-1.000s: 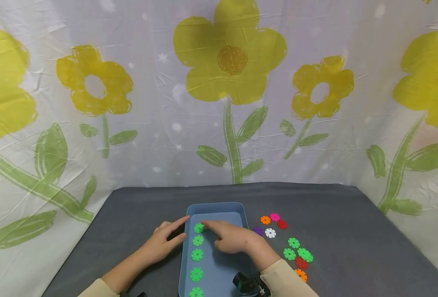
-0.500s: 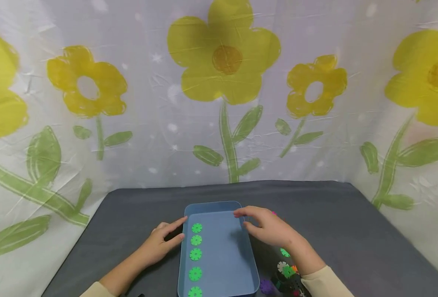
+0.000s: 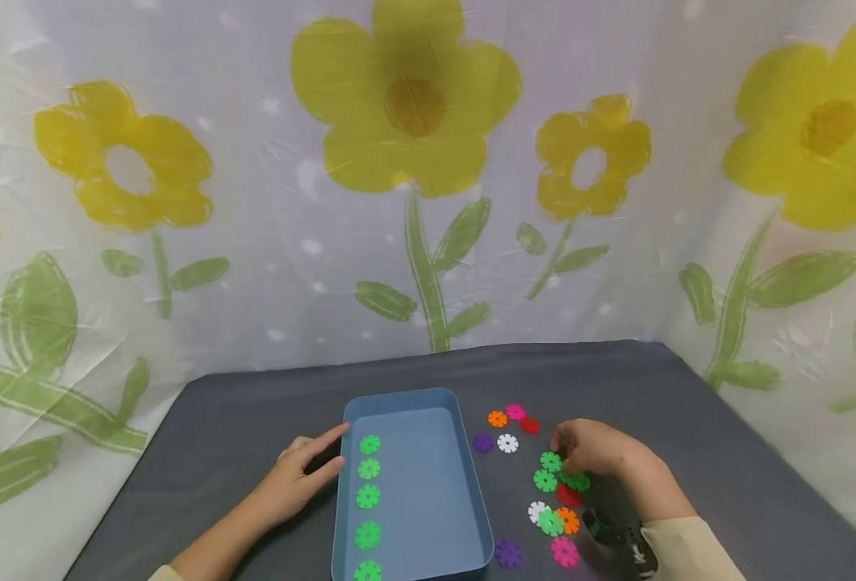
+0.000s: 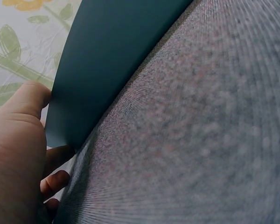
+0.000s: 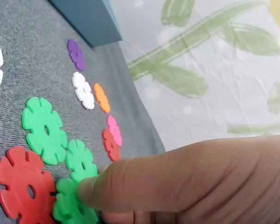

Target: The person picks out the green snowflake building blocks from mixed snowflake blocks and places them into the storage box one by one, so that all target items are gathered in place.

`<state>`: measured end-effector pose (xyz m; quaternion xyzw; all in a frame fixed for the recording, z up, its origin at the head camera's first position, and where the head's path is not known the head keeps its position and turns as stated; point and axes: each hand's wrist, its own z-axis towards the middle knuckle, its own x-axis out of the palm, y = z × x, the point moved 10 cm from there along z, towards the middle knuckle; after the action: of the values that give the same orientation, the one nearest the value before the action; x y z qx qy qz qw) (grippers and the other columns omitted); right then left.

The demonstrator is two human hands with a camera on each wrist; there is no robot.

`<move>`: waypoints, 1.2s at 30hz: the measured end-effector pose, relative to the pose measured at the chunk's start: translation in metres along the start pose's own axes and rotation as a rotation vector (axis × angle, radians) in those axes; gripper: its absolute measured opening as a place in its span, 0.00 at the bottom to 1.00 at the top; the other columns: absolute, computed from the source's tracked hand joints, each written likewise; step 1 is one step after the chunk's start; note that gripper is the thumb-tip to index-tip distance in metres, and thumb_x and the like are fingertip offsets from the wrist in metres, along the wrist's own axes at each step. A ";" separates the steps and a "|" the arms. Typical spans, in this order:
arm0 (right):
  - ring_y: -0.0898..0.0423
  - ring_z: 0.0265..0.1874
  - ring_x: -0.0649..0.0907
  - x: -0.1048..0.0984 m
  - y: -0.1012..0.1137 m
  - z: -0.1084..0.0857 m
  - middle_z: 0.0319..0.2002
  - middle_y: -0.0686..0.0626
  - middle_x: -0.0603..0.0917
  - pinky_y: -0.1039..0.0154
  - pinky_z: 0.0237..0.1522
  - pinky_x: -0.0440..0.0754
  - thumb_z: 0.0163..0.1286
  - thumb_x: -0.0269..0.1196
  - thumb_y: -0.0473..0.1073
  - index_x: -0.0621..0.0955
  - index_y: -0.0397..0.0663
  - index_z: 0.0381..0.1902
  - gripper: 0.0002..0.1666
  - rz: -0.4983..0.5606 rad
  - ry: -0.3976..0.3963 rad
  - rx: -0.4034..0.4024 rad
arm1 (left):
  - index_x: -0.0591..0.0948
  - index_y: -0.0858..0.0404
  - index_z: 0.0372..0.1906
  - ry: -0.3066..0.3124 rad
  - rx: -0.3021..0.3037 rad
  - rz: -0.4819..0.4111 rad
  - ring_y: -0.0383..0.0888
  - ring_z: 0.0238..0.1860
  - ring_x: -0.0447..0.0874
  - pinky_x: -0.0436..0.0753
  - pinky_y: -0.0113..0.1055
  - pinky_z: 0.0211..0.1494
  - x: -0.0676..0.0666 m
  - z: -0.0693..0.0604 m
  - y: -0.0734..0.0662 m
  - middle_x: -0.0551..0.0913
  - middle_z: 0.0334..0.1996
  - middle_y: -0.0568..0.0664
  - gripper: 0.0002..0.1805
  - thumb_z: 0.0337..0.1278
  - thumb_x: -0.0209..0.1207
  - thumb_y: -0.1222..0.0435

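A blue tray (image 3: 428, 484) holds a column of several green notched discs (image 3: 368, 496) along its left side. My left hand (image 3: 282, 488) touches the tray's left wall with extended index finger and thumb; the left wrist view shows the thumb of this hand (image 4: 18, 140) against the wall (image 4: 102, 60). Right of the tray, my right hand (image 3: 605, 452) is at a cluster of green discs (image 3: 545, 481), fingers curled. In the right wrist view, the thumb of my right hand (image 5: 177, 179) lies on a green disc (image 5: 72, 205), pinching it; the other fingertips are hidden.
Orange (image 3: 497, 419), pink (image 3: 515, 412), red (image 3: 530, 425), purple (image 3: 483, 443) and white (image 3: 507, 443) discs lie between tray and right hand. Nearer the front are more mixed discs, including pink (image 3: 564, 552) and purple (image 3: 508, 553). A flowered curtain (image 3: 253, 323) hangs behind the dark table (image 3: 275, 395).
My right hand has left the top green disc in the tray and moved right, past the tray's right wall, to the loose green discs. My left hand stays at the tray's wall.
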<state>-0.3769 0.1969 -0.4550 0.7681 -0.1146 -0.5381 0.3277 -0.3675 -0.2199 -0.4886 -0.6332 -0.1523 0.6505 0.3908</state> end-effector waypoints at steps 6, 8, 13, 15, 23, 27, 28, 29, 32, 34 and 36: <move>0.56 0.19 0.67 0.002 -0.002 0.004 0.21 0.51 0.70 0.60 0.25 0.66 0.51 0.69 0.29 0.81 0.46 0.42 0.19 -0.040 -0.029 0.020 | 0.69 0.47 0.78 -0.011 0.007 0.019 0.45 0.51 0.70 0.72 0.49 0.51 -0.001 -0.002 -0.001 0.77 0.53 0.47 0.31 0.75 0.56 0.47; 0.57 0.19 0.66 0.003 -0.002 0.004 0.21 0.52 0.69 0.60 0.25 0.65 0.50 0.69 0.30 0.80 0.49 0.41 0.19 -0.078 -0.038 0.019 | 0.69 0.46 0.78 -0.008 0.001 0.028 0.44 0.51 0.70 0.71 0.49 0.51 0.000 -0.002 -0.001 0.77 0.54 0.47 0.31 0.75 0.56 0.46; 0.58 0.19 0.67 0.003 0.004 0.008 0.21 0.55 0.69 0.59 0.25 0.63 0.45 0.68 0.35 0.80 0.53 0.37 0.18 -0.226 -0.091 -0.027 | 0.69 0.46 0.78 -0.009 -0.019 0.036 0.45 0.52 0.70 0.71 0.51 0.52 -0.002 -0.002 -0.001 0.77 0.54 0.48 0.31 0.75 0.56 0.46; 0.57 0.21 0.69 0.001 0.007 0.009 0.22 0.56 0.72 0.58 0.26 0.66 0.44 0.69 0.37 0.80 0.53 0.36 0.17 -0.292 -0.123 -0.037 | 0.69 0.46 0.78 -0.013 -0.023 0.041 0.45 0.52 0.70 0.72 0.51 0.52 -0.003 -0.003 -0.001 0.77 0.54 0.48 0.31 0.75 0.56 0.46; 0.56 0.23 0.73 -0.015 0.022 0.003 0.25 0.55 0.77 0.56 0.28 0.70 0.49 0.68 0.38 0.82 0.51 0.41 0.18 -0.291 -0.180 -0.039 | 0.69 0.47 0.78 -0.018 0.000 0.045 0.44 0.51 0.70 0.71 0.51 0.53 -0.002 -0.003 -0.002 0.78 0.54 0.47 0.32 0.75 0.56 0.46; 0.58 0.22 0.73 -0.022 0.049 -0.006 0.24 0.57 0.76 0.59 0.26 0.69 0.53 0.65 0.38 0.82 0.52 0.43 0.17 -0.264 -0.199 -0.136 | 0.69 0.48 0.78 -0.017 0.001 0.044 0.44 0.52 0.70 0.71 0.51 0.53 -0.002 -0.003 -0.002 0.78 0.54 0.47 0.31 0.75 0.56 0.46; 0.59 0.22 0.73 -0.024 0.057 -0.009 0.24 0.57 0.76 0.59 0.26 0.69 0.54 0.65 0.37 0.82 0.52 0.44 0.17 -0.259 -0.204 -0.165 | 0.69 0.47 0.78 -0.016 0.000 0.042 0.44 0.52 0.70 0.71 0.51 0.53 -0.002 -0.003 -0.002 0.78 0.55 0.47 0.31 0.75 0.56 0.46; 0.60 0.23 0.73 -0.024 0.065 -0.012 0.24 0.58 0.76 0.60 0.27 0.69 0.55 0.64 0.37 0.82 0.52 0.45 0.17 -0.252 -0.207 -0.195 | 0.69 0.47 0.78 -0.015 0.000 0.041 0.44 0.52 0.70 0.71 0.51 0.53 -0.002 -0.003 -0.003 0.78 0.55 0.48 0.31 0.75 0.56 0.45; 0.62 0.25 0.75 -0.023 0.090 -0.022 0.26 0.60 0.77 0.62 0.28 0.72 0.58 0.64 0.36 0.82 0.51 0.46 0.17 -0.210 -0.207 -0.292 | 0.69 0.46 0.78 -0.015 0.002 0.042 0.45 0.53 0.70 0.71 0.51 0.53 -0.002 -0.003 -0.003 0.78 0.56 0.48 0.31 0.75 0.56 0.45; 0.63 0.25 0.76 -0.018 0.107 -0.028 0.27 0.60 0.77 0.62 0.29 0.74 0.58 0.65 0.34 0.82 0.50 0.47 0.17 -0.178 -0.203 -0.358 | 0.69 0.45 0.77 -0.017 0.003 0.045 0.45 0.53 0.70 0.71 0.51 0.53 -0.003 -0.003 -0.003 0.78 0.56 0.48 0.31 0.75 0.56 0.45; 0.64 0.25 0.76 -0.010 0.123 -0.032 0.28 0.61 0.77 0.63 0.30 0.75 0.58 0.64 0.33 0.82 0.52 0.46 0.17 -0.162 -0.195 -0.421 | 0.69 0.45 0.77 -0.017 0.002 0.047 0.45 0.54 0.70 0.71 0.51 0.53 -0.003 -0.003 -0.002 0.78 0.56 0.48 0.31 0.75 0.56 0.45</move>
<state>-0.3298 0.1205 -0.3638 0.6340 0.0308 -0.6464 0.4235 -0.3643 -0.2213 -0.4853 -0.6308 -0.1401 0.6649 0.3747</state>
